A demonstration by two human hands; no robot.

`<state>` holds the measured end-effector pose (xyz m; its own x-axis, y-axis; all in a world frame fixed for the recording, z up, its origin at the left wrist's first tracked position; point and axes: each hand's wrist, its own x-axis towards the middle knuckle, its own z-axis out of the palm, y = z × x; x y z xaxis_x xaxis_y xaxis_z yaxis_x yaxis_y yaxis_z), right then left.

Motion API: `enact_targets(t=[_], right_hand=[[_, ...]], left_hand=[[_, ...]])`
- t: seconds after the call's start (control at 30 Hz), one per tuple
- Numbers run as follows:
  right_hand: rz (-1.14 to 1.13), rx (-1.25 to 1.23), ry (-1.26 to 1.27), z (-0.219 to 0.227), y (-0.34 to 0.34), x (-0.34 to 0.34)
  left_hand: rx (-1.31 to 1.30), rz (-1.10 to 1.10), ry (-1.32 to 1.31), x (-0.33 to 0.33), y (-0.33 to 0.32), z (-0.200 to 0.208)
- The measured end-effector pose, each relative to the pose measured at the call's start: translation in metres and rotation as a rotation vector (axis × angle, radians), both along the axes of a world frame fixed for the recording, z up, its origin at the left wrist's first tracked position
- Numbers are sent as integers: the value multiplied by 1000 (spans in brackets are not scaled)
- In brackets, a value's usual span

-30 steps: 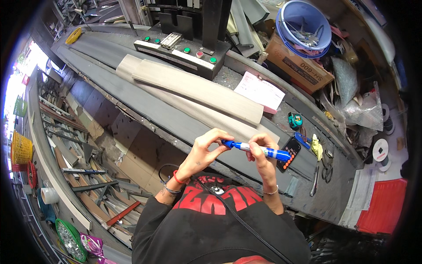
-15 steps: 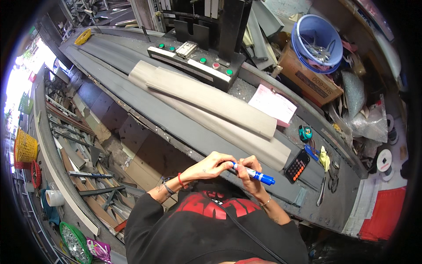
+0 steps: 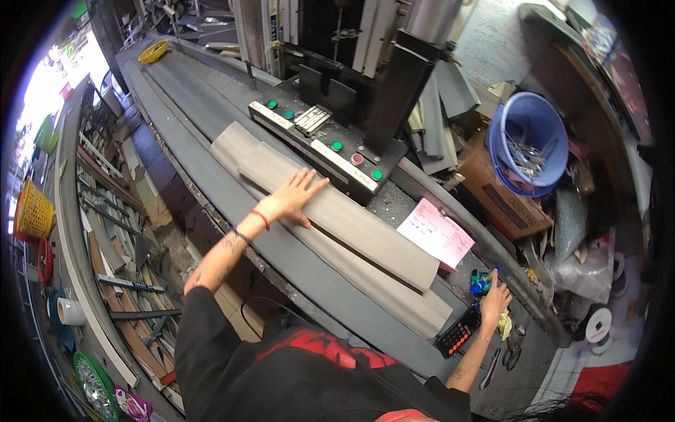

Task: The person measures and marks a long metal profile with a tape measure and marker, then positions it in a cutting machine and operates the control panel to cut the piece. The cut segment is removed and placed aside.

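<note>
My left hand lies spread and flat on the upper of two long beige rolled sheets, with nothing in its grip. The lower sheet shows along the near side. At the right of the bench, my right hand reaches down with its fingertips at a blue marker. The marker appears to be in those fingers, though they partly hide it. Beneath it, a teal and black tape measure is partly covered. A black calculator with orange keys lies beside the right wrist.
A pink written sheet lies behind the rolls. A machine panel with green and red buttons stands at the back. Scissors and a cutter knife lie at right. Blue buckets sit on a cardboard box.
My hands have parted from around the marker. The left has moved up and left onto the beige sheet; the right has carried the marker to the tape measure. My view has shifted.
</note>
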<state>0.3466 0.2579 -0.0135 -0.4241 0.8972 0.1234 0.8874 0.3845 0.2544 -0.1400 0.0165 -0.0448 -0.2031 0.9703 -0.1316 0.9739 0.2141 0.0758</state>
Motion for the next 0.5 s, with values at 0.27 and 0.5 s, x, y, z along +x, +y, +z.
enact_targets(t=[0.27,0.5], right_hand=[[609,-404,314,23,-103,-187],[484,-353,229,14,-165,-350]], left_hand=[[65,-426,-188,-67,22,0],[497,-621,103,-162,-20,40]])
